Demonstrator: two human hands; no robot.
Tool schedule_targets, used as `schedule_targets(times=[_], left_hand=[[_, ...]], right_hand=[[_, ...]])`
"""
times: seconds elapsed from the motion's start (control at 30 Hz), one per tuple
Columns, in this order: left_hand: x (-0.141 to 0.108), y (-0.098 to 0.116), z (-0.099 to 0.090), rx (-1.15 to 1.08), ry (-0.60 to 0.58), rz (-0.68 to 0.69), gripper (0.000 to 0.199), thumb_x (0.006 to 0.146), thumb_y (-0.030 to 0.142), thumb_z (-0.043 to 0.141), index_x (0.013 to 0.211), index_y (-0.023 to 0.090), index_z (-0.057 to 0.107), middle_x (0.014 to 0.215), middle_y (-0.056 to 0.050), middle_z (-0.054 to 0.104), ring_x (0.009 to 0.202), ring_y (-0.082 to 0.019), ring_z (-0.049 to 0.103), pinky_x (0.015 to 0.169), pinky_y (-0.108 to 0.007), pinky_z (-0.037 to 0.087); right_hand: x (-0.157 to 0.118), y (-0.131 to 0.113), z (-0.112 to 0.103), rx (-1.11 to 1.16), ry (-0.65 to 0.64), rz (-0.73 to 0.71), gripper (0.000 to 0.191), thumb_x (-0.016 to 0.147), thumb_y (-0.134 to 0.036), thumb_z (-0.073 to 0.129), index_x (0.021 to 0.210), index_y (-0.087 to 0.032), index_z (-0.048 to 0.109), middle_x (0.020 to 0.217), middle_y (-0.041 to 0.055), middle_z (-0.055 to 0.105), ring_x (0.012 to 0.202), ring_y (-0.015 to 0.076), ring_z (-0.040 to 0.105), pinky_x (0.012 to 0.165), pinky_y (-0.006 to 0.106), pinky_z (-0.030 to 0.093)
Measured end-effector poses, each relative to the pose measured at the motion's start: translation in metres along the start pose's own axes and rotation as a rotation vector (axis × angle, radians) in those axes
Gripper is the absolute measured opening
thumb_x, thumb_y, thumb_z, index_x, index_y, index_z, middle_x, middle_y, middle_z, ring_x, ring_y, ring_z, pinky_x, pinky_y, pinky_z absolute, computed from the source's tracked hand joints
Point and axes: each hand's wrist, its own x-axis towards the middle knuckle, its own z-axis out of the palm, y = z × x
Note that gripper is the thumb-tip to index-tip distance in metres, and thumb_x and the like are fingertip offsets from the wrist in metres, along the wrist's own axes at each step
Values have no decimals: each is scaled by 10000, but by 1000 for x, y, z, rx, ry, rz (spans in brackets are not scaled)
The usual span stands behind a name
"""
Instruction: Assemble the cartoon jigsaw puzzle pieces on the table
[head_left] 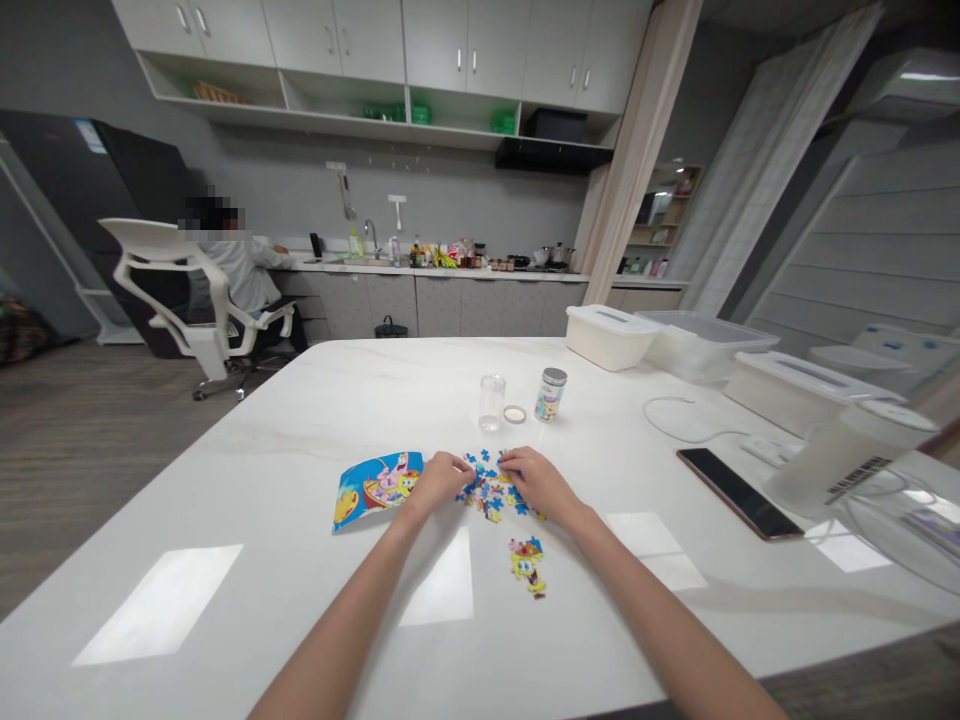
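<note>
Among puzzle pieces [491, 492], 2 hands [442, 482] [534, 480]; beyond, a cartoon-labelled can [550, 398] (print too small).

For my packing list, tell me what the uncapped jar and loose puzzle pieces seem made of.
Uncapped jar: clear, glossy plastic or glass; the tabletop shows through. Loose puzzle pieces: probably printed cardboard, given their flat, knobbed shapes; finish unclear.

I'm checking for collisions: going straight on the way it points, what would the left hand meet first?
The left hand would most likely meet the loose puzzle pieces just ahead; whether it would push or skim over them is hard to tell.
</note>
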Motion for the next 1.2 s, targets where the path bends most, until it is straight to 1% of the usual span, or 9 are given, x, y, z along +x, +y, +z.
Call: schedule_targets(times=[0.17,0.27,0.37,0.43,0.6,0.73,0.83,1.03,1.2], left_hand=[[2,0,2,-27,-4,-24,160,718,230,653,792,121,744,495,10,600,476,-110,534,476,-198,369],[2,0,2,-43,2,-45,233,781,285,603,891,124,730,531,4,613,454,-110,524,451,-205,366],[3,0,1,-34,72,-45,329,799,263,588,1077,108,672,718,-44,691,615,-131,609,546,-203,424],[3,0,0,-14,102,-38,368,781,225,601,1123,98,645,798,-67,709,722,-146,638,622,-202,444],[2,-2,-1,69,85,-30,325,763,199,594,1063,98,664,832,-85,722,739,-166,656,663,-226,453],[0,-5,0,163,82,8,298,735,173,615,1021,112,671,996,-124,715,854,-188,658,750,-237,449],[-2,-6,1,209,57,43,202,730,172,622,914,131,693,936,-114,724,858,-198,660,744,-240,448],[-4,-4,0,249,40,59,130,734,186,614,815,136,704,825,-104,730,756,-193,660,691,-251,451],[-7,-1,-10,255,15,74,145,698,242,658,776,138,721,742,-73,724,717,-177,648,624,-227,435]], right_hand=[[-3,-5,-5,6,27,-7,280,841,-45,486,957,-181,701,1035,89,670,1012,196,594,911,359,478],[-3,-10,-8,12,33,-15,251,855,-77,489,964,-182,689,1008,87,640,970,187,594,878,347,487],[-3,-15,-9,8,-12,-29,215,862,-111,511,977,-175,681,1006,89,622,980,195,584,884,351,481],[-4,-17,-10,4,-44,-39,207,861,-116,522,985,-175,677,1016,90,619,997,200,581,893,351,475],[-4,-20,-11,0,-72,-49,219,872,-129,519,1017,-187,672,1046,91,633,1034,209,582,911,361,470],[-6,-21,-11,4,-120,-114,254,905,-207,514,1106,-220,668,1231,94,605,1160,214,542,1002,398,423],[-7,-21,-10,-2,-195,-155,284,930,-251,492,1155,-233,663,1302,87,582,1220,215,514,1050,403,385],[-7,-18,-7,-14,-171,-114,279,915,-211,503,1140,-215,669,1225,80,626,1135,202,564,999,373,420],[-5,-15,-8,-56,-103,-45,185,868,-190,569,990,-197,708,1057,82,654,1035,210,585,905,364,450]])
